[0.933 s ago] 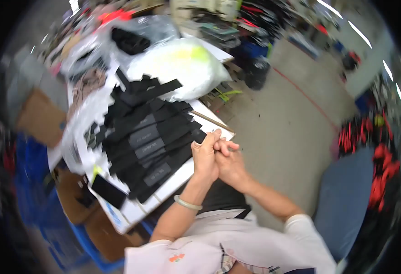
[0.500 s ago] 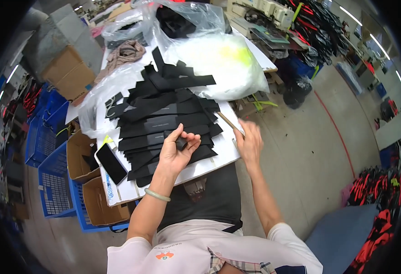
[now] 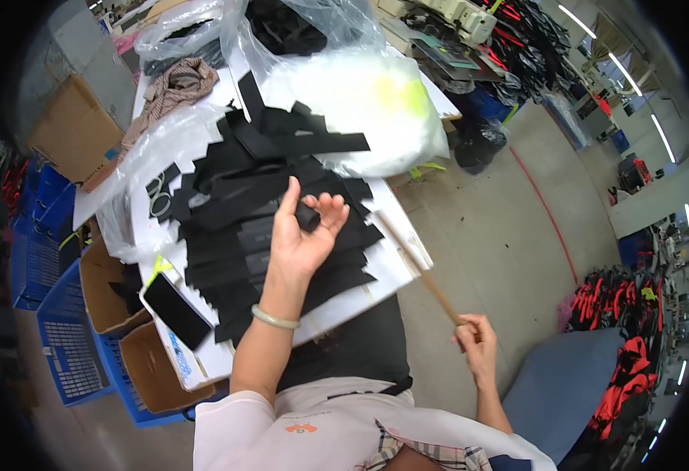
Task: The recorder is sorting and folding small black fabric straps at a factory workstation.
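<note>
My left hand [image 3: 305,231] is palm up above the middle of a layered pile of black fabric strips [image 3: 227,228], fingers curled. A small dark cylinder-like piece [image 3: 308,217] sits between its thumb and fingers; its exact kind is unclear. Off the table's right side, my right hand [image 3: 478,345] pinches the lower end of a narrow tan strip [image 3: 423,275]. That strip runs straight and slanting up to the right edge of the black pile; I cannot tell what its far end joins.
A phone [image 3: 178,310] and small scissors [image 3: 158,196] lie left of the pile on the white table [image 3: 337,314]. Clear plastic bags [image 3: 352,102] stand behind. Blue crates [image 3: 78,345] and cardboard boxes [image 3: 152,365] are at the left. A blue-grey padded surface [image 3: 568,392] is at the lower right.
My right hand has moved down and right, away from the table, and a longer length of the tan strip shows. My left hand has stayed over the pile, a little higher in view.
</note>
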Action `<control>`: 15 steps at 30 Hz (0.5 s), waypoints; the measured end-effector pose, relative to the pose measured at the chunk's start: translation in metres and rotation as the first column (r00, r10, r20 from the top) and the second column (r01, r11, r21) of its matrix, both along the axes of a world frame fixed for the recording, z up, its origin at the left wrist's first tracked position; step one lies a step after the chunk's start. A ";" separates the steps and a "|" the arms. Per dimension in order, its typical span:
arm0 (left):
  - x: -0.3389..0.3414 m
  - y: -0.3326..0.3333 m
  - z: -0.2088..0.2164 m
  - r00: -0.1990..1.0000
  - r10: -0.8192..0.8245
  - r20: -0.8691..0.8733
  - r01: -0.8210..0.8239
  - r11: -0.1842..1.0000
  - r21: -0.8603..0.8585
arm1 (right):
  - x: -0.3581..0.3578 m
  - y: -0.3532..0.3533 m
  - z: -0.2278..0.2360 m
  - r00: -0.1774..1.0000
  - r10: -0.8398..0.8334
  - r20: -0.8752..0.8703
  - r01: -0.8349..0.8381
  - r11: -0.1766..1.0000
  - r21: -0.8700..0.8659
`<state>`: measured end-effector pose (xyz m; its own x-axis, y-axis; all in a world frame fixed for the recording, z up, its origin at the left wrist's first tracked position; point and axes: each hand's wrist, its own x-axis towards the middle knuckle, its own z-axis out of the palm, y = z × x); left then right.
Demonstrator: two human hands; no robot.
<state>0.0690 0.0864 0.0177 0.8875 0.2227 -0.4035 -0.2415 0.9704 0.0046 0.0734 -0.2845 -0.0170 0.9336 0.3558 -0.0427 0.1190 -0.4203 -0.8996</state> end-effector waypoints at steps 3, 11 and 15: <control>-0.024 -0.020 0.000 1.000 -0.007 -0.001 0.007 1.000 -0.023 | -0.036 0.013 0.013 0.994 0.104 0.029 -0.106 0.993 0.060; -0.085 -0.072 0.006 0.982 0.169 0.080 -0.187 0.872 0.452 | -0.077 0.024 0.024 0.923 0.246 0.296 -0.259 0.966 0.005; -0.084 -0.067 0.007 0.936 0.297 0.190 -0.342 0.636 0.692 | -0.090 0.076 0.012 0.962 0.253 0.100 -0.267 0.949 0.170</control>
<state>-0.0145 0.0191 0.0250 0.7200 0.6927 0.0411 -0.5575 0.5422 0.6287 -0.0165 -0.2086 -0.0052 0.8053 0.5821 0.1123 0.2740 -0.1976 -0.9412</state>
